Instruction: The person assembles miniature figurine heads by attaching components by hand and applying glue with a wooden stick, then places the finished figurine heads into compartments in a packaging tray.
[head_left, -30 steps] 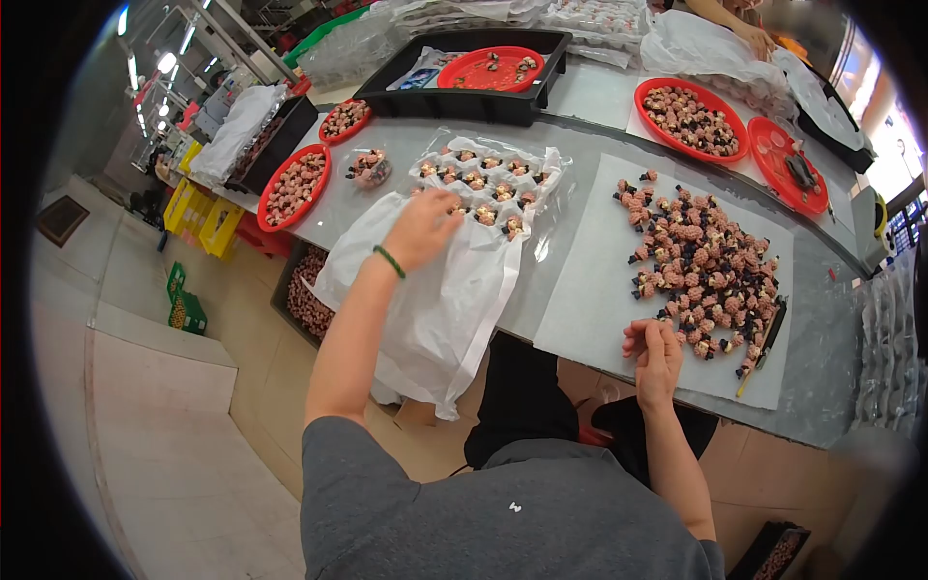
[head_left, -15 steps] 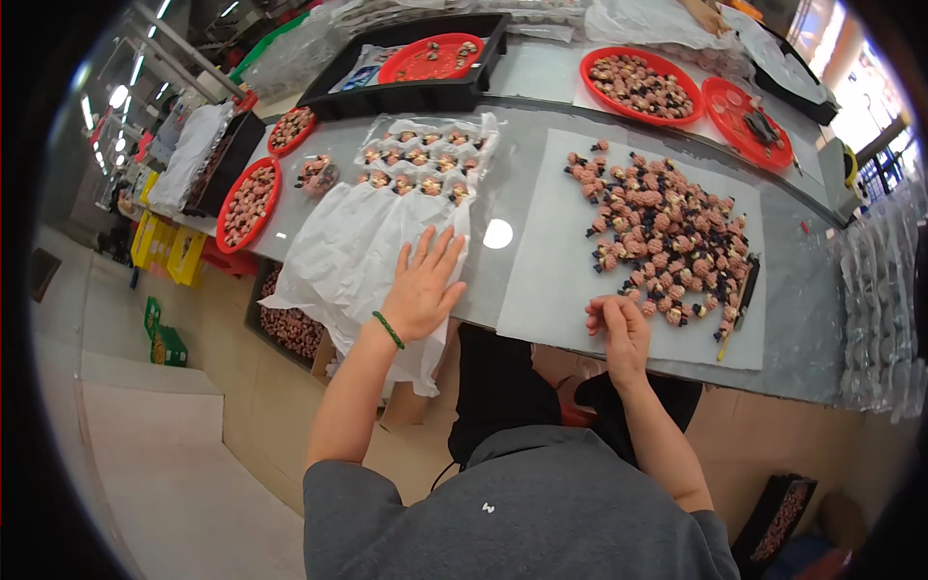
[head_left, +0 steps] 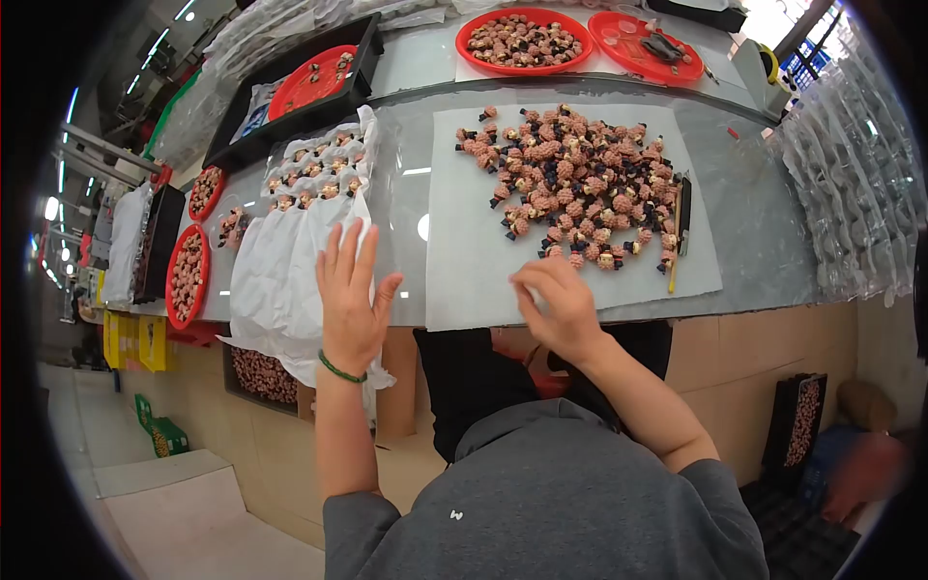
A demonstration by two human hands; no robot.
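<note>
My left hand (head_left: pixel 350 304) is open, palm down with fingers spread, over the right side of a crinkled white paper sheet (head_left: pixel 275 266). Above that paper, a tray holds rows of small pink-haired figurines (head_left: pixel 311 169). My right hand (head_left: pixel 563 307) is curled at the front edge of a flat white sheet (head_left: pixel 449 261), thumb and fingertips close together. Whatever it holds, if anything, is hidden. Beyond it lies a heap of similar pink and dark figurines (head_left: pixel 580 179). A thin yellow-tipped tool (head_left: pixel 674 261) and a black slim tool (head_left: pixel 685 215) lie right of the heap.
Red plates of small parts (head_left: pixel 524 43) stand at the back and left (head_left: pixel 188 275). A black tray (head_left: pixel 362 72) holds another red plate. Stacked clear plastic trays (head_left: pixel 855 193) rise at the right. A box of pink pieces (head_left: pixel 263 375) sits below the table.
The view has turned to the right. My left hand has shifted toward the paper's right edge, fingers pointing more upward. The right hand stays curled near the white sheet's front edge.
</note>
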